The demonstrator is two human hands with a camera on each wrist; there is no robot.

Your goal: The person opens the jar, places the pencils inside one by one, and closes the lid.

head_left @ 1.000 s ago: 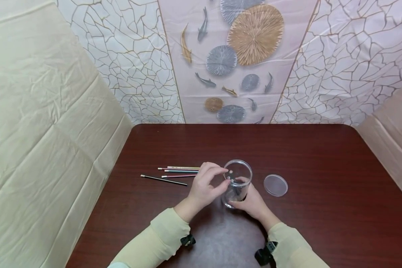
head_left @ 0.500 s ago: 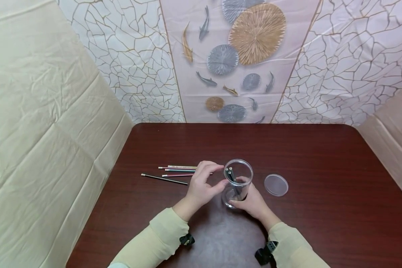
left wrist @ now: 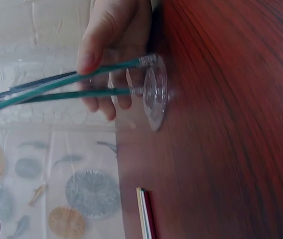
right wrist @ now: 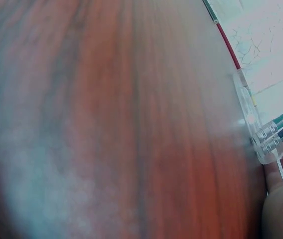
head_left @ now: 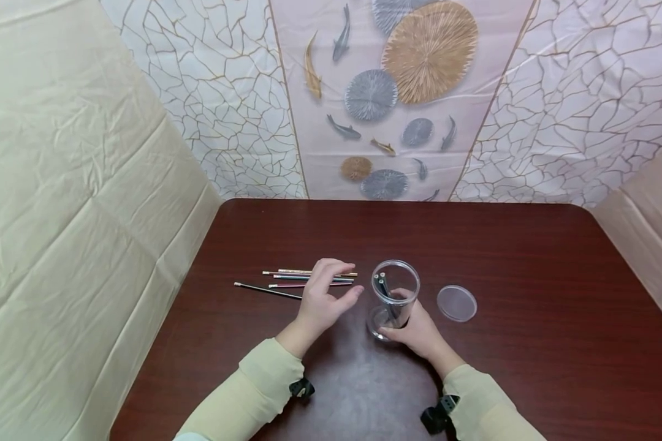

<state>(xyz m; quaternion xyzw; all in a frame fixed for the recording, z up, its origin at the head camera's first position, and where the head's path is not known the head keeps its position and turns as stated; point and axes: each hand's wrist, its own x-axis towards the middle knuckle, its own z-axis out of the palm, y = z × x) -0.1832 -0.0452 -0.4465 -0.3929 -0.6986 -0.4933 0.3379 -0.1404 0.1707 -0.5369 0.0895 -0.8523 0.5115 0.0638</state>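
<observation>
My right hand (head_left: 422,331) grips a clear plastic jar (head_left: 376,315) low on its side, and the jar stands upright on the table. Dark and green pencils (left wrist: 101,69) lean inside it, their eraser ends down at the base in the left wrist view. To the left of the jar, my left hand (head_left: 320,303) hovers with thumb and fingers spread apart, holding nothing. Beyond and partly behind it lie several loose pencils (head_left: 287,277) side by side on the table. A black pencil (head_left: 262,290) lies slightly apart, its tip end hidden by the left hand.
A round clear lid (head_left: 456,304) lies flat to the right of the jar. The dark red wooden table (head_left: 529,263) reaches back to a patterned cloth (head_left: 380,138), with a cream cloth (head_left: 160,269) along the left side.
My left hand has drawn back from the jar's rim toward the left, leaving the pencils leaning inside. The right hand has kept its grip on the jar.
</observation>
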